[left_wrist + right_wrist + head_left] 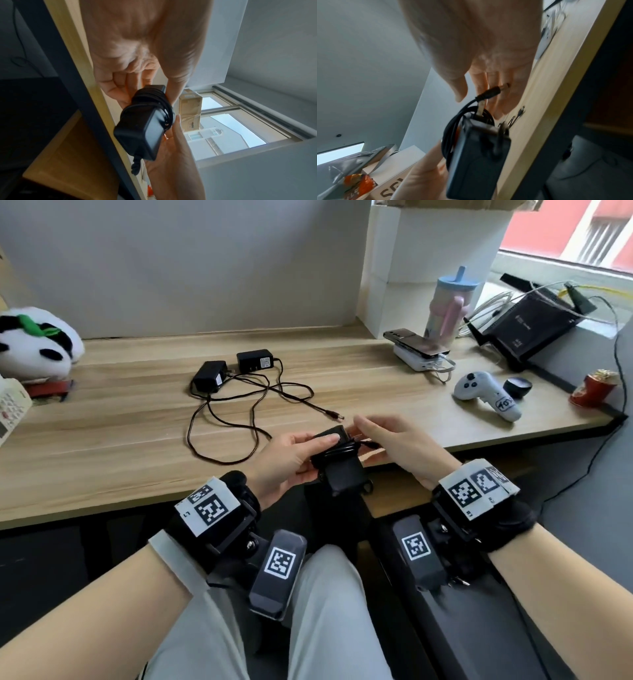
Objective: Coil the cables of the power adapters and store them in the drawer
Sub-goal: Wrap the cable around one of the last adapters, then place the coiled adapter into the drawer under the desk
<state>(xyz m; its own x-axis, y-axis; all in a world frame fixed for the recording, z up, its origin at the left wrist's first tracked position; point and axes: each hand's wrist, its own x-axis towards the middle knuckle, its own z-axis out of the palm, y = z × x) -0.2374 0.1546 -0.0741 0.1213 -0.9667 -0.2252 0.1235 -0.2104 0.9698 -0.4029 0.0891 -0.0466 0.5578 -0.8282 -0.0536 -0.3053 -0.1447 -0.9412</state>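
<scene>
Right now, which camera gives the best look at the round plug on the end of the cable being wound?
The right wrist view: the barrel plug shows whole against the right hand's fingers, sticking out past the adapter. The head view shows only a dark sliver of it; in the left wrist view I cannot make it out.

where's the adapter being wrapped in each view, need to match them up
Head: wrapped adapter low centre, gripped by left hand, right hand beside it.
Left wrist: centre, below the fingers.
Right wrist: lower centre.
Shared landmark: the desk edge.
</scene>
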